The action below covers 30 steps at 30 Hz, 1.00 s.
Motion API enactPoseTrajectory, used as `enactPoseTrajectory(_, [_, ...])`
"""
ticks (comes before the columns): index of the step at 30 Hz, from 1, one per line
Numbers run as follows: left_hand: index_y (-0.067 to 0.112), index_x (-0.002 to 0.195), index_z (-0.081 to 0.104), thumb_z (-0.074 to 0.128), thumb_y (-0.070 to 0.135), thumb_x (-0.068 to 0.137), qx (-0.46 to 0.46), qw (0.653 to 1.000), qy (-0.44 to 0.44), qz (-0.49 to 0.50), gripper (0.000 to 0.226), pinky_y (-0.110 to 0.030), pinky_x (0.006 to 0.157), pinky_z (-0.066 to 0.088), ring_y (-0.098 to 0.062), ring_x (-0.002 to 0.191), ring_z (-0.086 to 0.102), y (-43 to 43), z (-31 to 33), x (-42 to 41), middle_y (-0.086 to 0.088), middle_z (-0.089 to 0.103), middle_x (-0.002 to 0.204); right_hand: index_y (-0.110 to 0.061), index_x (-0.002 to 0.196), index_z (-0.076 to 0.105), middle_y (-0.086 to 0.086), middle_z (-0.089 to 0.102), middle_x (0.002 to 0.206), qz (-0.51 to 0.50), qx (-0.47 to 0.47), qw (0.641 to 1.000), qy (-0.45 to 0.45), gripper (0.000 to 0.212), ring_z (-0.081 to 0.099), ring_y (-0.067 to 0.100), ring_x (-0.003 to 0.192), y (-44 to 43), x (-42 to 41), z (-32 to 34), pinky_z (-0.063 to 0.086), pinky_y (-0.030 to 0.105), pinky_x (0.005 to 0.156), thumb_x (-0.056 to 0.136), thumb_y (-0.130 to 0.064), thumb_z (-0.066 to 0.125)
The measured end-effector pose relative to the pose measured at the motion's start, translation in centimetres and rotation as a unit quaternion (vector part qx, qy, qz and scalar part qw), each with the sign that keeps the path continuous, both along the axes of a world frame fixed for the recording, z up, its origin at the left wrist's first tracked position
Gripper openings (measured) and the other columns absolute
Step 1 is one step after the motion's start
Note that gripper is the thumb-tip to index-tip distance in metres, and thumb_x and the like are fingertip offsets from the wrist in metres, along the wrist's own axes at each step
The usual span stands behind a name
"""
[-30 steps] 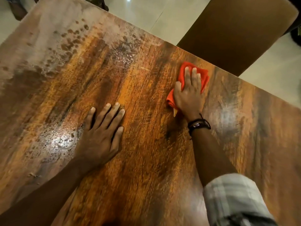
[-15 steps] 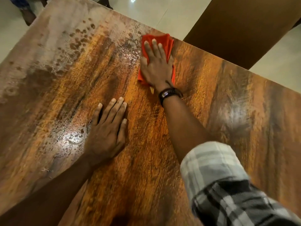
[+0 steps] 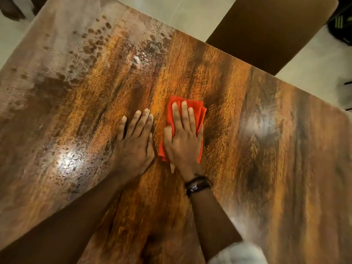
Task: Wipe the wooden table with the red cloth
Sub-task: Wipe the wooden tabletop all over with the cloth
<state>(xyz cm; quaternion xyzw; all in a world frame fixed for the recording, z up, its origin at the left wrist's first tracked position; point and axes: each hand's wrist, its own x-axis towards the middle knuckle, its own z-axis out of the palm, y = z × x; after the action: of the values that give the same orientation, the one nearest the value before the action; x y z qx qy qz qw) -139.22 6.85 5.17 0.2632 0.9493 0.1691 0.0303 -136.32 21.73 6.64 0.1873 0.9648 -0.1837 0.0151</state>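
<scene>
The wooden table (image 3: 257, 149) fills most of the head view, glossy brown with dull pale patches and dark spots toward its far left. A folded red cloth (image 3: 198, 109) lies near the table's middle. My right hand (image 3: 183, 138) presses flat on the cloth with straight fingers and covers most of it; a dark band is on that wrist. My left hand (image 3: 134, 141) rests flat on the bare wood just left of the cloth, fingers straight, close beside my right hand.
A second brown tabletop (image 3: 272, 29) stands beyond the far edge at the upper right, with pale tiled floor (image 3: 190, 10) between and around. A dark bag (image 3: 342, 25) sits at the right border. The table's far edge runs diagonally from top left to right.
My right hand has slid the red cloth back from the far edge toward me, ending right beside my left hand. The left hand has stayed flat in place.
</scene>
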Motion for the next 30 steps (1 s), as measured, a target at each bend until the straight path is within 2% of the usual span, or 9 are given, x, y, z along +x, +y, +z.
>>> enactPoseTrajectory(3, [0.006, 0.154, 0.031, 0.024, 0.03, 0.101, 0.002, 1.0, 0.0, -0.001, 0.059, -0.054, 0.123, 0.013, -0.023, 0.153, 0.018, 0.2, -0.1, 0.0, -0.009, 0.026, 0.164, -0.032, 0.16, 0.012, -0.005, 0.005, 0.169, -0.035, 0.006, 0.999, 0.014, 0.062, 0.001, 0.015, 0.155, 2.9, -6.8, -0.5, -0.002, 0.052, 0.122, 0.102, -0.044, 0.031])
enactPoseTrajectory(6, [0.008, 0.155, 0.028, 0.024, 0.031, 0.101, 0.002, 1.0, -0.001, 0.001, 0.059, -0.053, 0.123, 0.009, -0.022, 0.154, 0.015, 0.2, -0.4, 0.1, -0.008, 0.023, 0.165, -0.032, 0.16, 0.01, -0.004, 0.002, 0.169, -0.043, 0.012, 0.999, -0.009, 0.06, -0.001, 0.016, 0.156, 5.5, -13.0, -0.6, -0.003, 0.054, 0.122, 0.104, -0.044, 0.028])
enactPoseTrajectory(9, [0.008, 0.155, 0.028, 0.023, 0.033, 0.1, 0.005, 1.0, 0.002, -0.002, 0.061, -0.052, 0.123, 0.006, -0.023, 0.154, 0.015, 0.1, -0.3, 0.2, -0.008, 0.022, 0.165, -0.031, 0.16, 0.008, -0.004, -0.001, 0.169, -0.03, 0.012, 0.999, -0.026, 0.06, -0.004, 0.016, 0.156, 6.2, -14.5, -0.5, -0.005, 0.054, 0.121, 0.105, -0.044, 0.027])
enactPoseTrajectory(13, [0.008, 0.155, 0.028, 0.022, 0.031, 0.1, 0.013, 1.0, -0.005, -0.004, 0.06, -0.053, 0.123, 0.008, -0.023, 0.154, 0.014, 0.1, 0.1, 0.3, -0.008, 0.023, 0.165, -0.031, 0.16, 0.007, -0.004, -0.001, 0.169, -0.012, 0.019, 0.999, -0.025, 0.061, -0.003, 0.015, 0.156, 3.7, -9.7, -0.3, -0.007, 0.051, 0.122, 0.105, -0.046, 0.029])
enactPoseTrajectory(17, [0.007, 0.154, 0.032, 0.02, 0.031, 0.1, 0.034, 0.999, -0.011, -0.011, 0.06, -0.052, 0.124, 0.008, -0.024, 0.153, 0.018, -0.2, 0.2, 0.4, -0.009, 0.027, 0.163, -0.03, 0.16, 0.015, -0.004, 0.007, 0.169, 0.004, 0.005, 1.0, 0.013, 0.063, 0.002, 0.015, 0.156, -2.3, 1.1, 0.1, 0.001, 0.053, 0.122, 0.099, -0.046, 0.026])
enactPoseTrajectory(20, [0.007, 0.151, 0.039, 0.021, 0.03, 0.101, 0.055, 0.998, -0.013, -0.004, 0.057, -0.049, 0.125, 0.008, -0.024, 0.152, 0.023, -0.1, 0.3, 0.3, -0.008, 0.032, 0.161, -0.034, 0.16, 0.011, -0.01, 0.0, 0.168, -0.001, -0.032, 0.999, -0.008, 0.066, -0.006, 0.009, 0.155, -7.2, 10.7, 0.8, 0.0, 0.052, 0.124, 0.097, -0.043, 0.03])
enactPoseTrajectory(23, [0.007, 0.149, 0.041, 0.022, 0.03, 0.101, 0.066, 0.998, -0.012, -0.001, 0.057, -0.048, 0.125, 0.007, -0.024, 0.151, 0.024, -0.1, 0.3, 0.2, -0.008, 0.033, 0.161, -0.036, 0.159, 0.012, -0.013, 0.0, 0.168, 0.001, -0.025, 0.999, -0.03, 0.069, -0.004, 0.009, 0.155, -9.6, 16.5, 0.7, -0.001, 0.05, 0.124, 0.095, -0.042, 0.036])
enactPoseTrajectory(26, [0.007, 0.149, 0.042, 0.023, 0.03, 0.101, 0.071, 0.997, -0.014, -0.005, 0.056, -0.048, 0.124, 0.008, -0.024, 0.151, 0.025, -0.1, 0.2, 0.1, -0.008, 0.034, 0.16, -0.035, 0.159, 0.015, -0.011, 0.005, 0.168, -0.001, -0.01, 1.0, -0.026, 0.069, -0.001, 0.009, 0.155, -8.6, 15.0, 0.3, 0.001, 0.05, 0.124, 0.093, -0.042, 0.036])
enactPoseTrajectory(30, [0.006, 0.148, 0.044, 0.025, 0.029, 0.101, 0.077, 0.997, -0.021, 0.004, 0.055, -0.05, 0.124, 0.011, -0.023, 0.15, 0.027, 0.0, 0.3, -0.1, -0.008, 0.037, 0.159, -0.03, 0.159, 0.021, -0.004, 0.012, 0.168, -0.005, 0.033, 0.999, 0.009, 0.065, 0.004, 0.014, 0.156, -4.4, 7.6, -0.3, 0.008, 0.054, 0.124, 0.096, -0.044, 0.03])
